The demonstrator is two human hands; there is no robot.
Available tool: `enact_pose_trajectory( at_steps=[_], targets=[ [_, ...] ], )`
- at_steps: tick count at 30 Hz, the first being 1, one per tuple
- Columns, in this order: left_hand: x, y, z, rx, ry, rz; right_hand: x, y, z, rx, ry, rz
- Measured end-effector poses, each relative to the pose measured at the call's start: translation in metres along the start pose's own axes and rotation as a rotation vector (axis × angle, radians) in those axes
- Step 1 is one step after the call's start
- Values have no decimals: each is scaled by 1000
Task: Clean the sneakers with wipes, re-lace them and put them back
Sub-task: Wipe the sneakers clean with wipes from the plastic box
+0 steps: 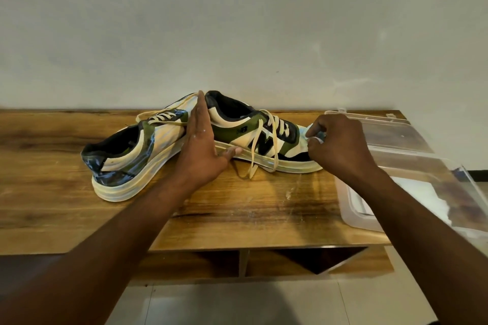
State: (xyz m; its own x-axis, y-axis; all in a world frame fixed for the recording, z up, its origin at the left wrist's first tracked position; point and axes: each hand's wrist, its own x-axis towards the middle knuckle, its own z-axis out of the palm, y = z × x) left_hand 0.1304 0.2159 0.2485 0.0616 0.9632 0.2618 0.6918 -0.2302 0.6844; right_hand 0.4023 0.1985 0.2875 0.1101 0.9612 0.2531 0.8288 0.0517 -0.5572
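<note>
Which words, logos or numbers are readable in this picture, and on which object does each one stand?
"N": large black letter on the side of the right sneaker.
"NB": small dark logo mark on the green panel of the same sneaker, only just legible.
Left sneaker: no readable text.
Clear plastic box: no readable text.

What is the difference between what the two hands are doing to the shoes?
The left hand lies flat with straight fingers against the heel side of the right sneaker; the right hand curls its fingers round a wipe at that sneaker's toe. The left hand steadies, the right hand seems to rub. Both touch the same sneaker.
</note>
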Motion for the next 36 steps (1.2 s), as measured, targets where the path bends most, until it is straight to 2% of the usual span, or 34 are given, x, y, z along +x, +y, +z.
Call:
enact_pose_trajectory(
  at_steps=[9,15,20,26,28,32,36],
  targets=[
    [21,4,-26,14,-90,57,-1,-1,-9,-9,-74,52],
    [28,-2,-47,-55,-228,66,-17,-18,-19,-15,-169,28],
    [28,-1,-36,1,-347,80,-32,-24,-32,-69,-283,63],
    [22,6,-15,-3,-258,122,-54,-32,-28,98,-278,135],
    [17,10,-9,-32,-248,141,-64,-34,-19,117,-232,109],
    [-2,19,0,-107,-329,166,-83,-41,-1,122,-123,-10],
    [-31,18,2,-52,-464,154,-85,-43,11,112,-72,-46]
  ],
)
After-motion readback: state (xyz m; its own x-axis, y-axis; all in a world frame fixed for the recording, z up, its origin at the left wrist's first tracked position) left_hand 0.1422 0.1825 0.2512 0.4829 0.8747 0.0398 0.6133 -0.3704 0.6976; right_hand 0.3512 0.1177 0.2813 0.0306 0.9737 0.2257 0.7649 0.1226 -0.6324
